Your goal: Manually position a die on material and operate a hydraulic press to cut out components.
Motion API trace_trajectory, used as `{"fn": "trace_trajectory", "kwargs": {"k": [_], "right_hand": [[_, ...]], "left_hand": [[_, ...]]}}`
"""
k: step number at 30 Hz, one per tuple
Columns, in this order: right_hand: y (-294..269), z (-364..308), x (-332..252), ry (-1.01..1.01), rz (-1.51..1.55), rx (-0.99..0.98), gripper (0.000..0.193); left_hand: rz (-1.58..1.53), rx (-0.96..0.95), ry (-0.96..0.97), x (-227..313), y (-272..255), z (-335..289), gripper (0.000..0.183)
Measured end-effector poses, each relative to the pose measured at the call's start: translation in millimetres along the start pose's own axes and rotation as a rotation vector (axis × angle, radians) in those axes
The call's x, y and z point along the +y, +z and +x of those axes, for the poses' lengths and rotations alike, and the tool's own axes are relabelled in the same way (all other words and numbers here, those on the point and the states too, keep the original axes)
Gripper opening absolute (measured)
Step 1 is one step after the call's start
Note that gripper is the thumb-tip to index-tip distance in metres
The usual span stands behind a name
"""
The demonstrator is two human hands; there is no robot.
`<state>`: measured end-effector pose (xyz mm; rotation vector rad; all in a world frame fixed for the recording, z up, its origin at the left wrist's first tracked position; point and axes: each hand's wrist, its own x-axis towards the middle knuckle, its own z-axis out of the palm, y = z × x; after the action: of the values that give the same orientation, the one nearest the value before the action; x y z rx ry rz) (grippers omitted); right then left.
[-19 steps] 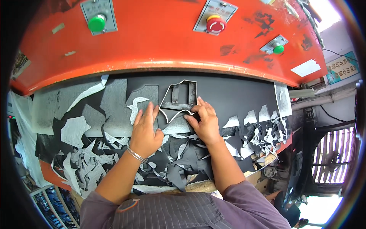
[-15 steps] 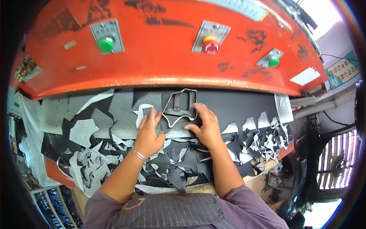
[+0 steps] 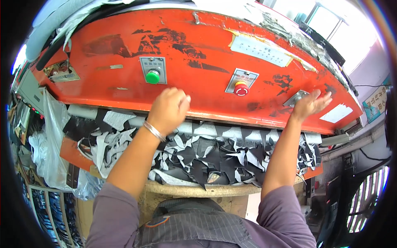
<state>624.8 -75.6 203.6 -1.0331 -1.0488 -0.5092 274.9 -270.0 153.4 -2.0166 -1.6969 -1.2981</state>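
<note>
My right hand [image 3: 311, 104] is at the right end of the red machine front [image 3: 198, 62]. Its fingers stretch out past a small metal plate [image 3: 294, 98], and it covers the green button there. Just below and right of the left green push button [image 3: 153, 77], my left hand [image 3: 168, 110] hangs in the air with fingers curled in and nothing seen in them. It stands apart from that button. A bangle [image 3: 154, 131] circles the left wrist. The metal cutting die is out of sight.
Between the buttons sits a red emergency stop knob [image 3: 241, 88]. Black and grey material scraps [image 3: 202, 155] heap along the bench, before its wooden front edge [image 3: 206, 190]. Clear plastic sheeting [image 3: 56, 136] hangs at the left. A metal bar [image 3: 335, 140] juts out at the right.
Both hands have left the cutting die and risen to the machine front, the right one moving far right. My left fingers have curled. The view has shifted, and the die is no longer visible.
</note>
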Motion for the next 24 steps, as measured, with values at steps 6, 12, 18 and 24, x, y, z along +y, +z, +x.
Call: {"fn": "trace_trajectory", "kwargs": {"k": [6, 12, 18, 24], "right_hand": [[-148, -145, -105, -0.050, 0.256, -1.043, 0.020], [-235, -223, -155, -0.446, 0.404, -1.589, 0.043], [-233, -234, -156, -0.451, 0.323, -1.588, 0.038], [-248, -206, -154, -0.327, 0.348, -1.939, 0.032]], "left_hand": [[-0.112, -0.373, -0.245, 49, -29, -143, 0.021], [-0.050, -0.383, -0.229, 72, -19, -213, 0.016], [0.047, -0.295, -0.248, 77, -9, -226, 0.015], [-0.105, -0.844, -0.351, 83, -39, -227, 0.021]]}}
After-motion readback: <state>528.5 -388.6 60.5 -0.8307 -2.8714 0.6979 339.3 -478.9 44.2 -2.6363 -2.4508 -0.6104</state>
